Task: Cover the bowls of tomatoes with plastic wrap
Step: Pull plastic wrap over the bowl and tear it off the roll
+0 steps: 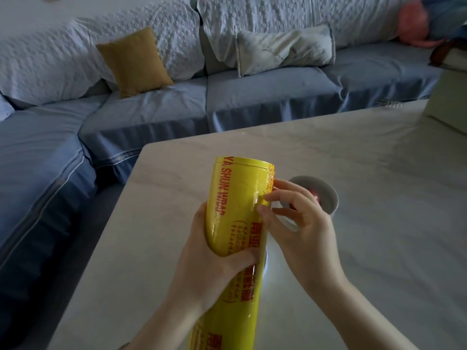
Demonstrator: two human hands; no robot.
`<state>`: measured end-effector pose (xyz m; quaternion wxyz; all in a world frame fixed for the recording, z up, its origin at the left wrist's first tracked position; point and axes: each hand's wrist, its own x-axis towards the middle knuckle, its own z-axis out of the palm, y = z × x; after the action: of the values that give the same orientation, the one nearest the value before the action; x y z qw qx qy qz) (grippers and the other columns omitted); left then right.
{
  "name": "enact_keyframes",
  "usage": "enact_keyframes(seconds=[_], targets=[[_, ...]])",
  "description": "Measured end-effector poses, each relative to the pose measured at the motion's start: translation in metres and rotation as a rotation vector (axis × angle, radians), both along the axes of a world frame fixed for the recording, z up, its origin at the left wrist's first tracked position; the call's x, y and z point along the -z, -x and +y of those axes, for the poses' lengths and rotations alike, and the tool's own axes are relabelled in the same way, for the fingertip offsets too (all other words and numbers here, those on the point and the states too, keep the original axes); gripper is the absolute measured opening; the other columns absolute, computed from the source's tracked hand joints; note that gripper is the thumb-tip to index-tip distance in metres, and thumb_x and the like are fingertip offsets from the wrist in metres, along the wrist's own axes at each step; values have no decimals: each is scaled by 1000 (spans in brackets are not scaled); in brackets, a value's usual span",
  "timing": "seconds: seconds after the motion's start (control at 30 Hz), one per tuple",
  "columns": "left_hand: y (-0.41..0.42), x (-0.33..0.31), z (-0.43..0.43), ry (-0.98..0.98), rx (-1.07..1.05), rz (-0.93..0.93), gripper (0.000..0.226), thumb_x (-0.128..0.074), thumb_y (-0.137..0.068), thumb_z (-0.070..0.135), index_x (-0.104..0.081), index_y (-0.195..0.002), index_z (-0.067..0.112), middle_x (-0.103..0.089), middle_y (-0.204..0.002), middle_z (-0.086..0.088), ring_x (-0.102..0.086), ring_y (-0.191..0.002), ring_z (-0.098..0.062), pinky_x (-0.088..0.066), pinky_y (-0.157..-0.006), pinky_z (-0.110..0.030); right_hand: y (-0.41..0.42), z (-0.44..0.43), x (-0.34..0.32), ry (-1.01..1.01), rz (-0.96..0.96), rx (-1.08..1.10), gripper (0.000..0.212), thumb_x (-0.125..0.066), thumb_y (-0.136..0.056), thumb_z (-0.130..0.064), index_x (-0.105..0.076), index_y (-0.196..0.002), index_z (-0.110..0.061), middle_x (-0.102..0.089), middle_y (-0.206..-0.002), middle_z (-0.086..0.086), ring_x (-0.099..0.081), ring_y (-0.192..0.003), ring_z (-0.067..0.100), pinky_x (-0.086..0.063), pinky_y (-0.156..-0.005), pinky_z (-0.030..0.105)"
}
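A big yellow roll of plastic wrap [237,213] with red lettering stands tilted over the pale table [353,198]. My left hand [214,263] grips the roll around its middle. My right hand [298,223] is at the roll's right side, with thumb and fingertips picking at the film's edge. Behind my right hand stands a grey bowl [328,195] with a red tomato [314,193] showing inside. A second white rim [265,261] peeks out under the roll; what it holds is hidden.
A blue corner sofa [151,114] wraps the far and left sides, with a mustard cushion [134,61] and a pale cushion [283,49]. A pale box-like object [447,102] stands at the table's far right. The table's left edge runs diagonally near my left arm.
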<state>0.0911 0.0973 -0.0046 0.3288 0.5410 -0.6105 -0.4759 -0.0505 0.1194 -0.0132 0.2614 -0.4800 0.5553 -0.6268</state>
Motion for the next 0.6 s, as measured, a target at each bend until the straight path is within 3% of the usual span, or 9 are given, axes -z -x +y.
enact_keyframes(seconds=[0.13, 0.23, 0.4, 0.6], targets=[[-1, 1, 2, 21, 11, -20, 77, -79, -39, 43, -41, -105, 56, -65, -89, 28, -66, -72, 2, -55, -64, -28, 4, -2, 0, -47, -76, -8, 49, -69, -63, -43, -53, -110, -40, -63, -110, -12, -60, -106, 8, -52, -90, 35], [-1, 1, 5, 34, 6, -28, 77, -79, -40, 40, -42, -105, 55, -64, -90, 29, -65, -72, 4, -54, -65, -28, 6, -4, -2, -68, -86, 2, 64, -66, -60, -49, -60, -118, -24, -66, -108, -7, -62, -103, 9, -53, -89, 37], [2, 4, 9, 28, -14, -32, 77, -78, -43, 42, -39, -108, 54, -61, -90, 33, -63, -74, 8, -48, -59, -18, 2, 0, -1, -74, -95, 35, 58, -65, -60, -51, -64, -113, -25, -68, -106, -9, -64, -101, 8, -54, -89, 33], [2, 5, 10, 38, -33, -66, 77, -77, -42, 45, -37, -106, 57, -62, -89, 22, -60, -77, 12, -45, -56, -13, 1, 0, -1, -56, -147, 53, 46, -69, -60, -43, -67, -103, -28, -71, -98, -9, -67, -97, 9, -55, -86, 34]])
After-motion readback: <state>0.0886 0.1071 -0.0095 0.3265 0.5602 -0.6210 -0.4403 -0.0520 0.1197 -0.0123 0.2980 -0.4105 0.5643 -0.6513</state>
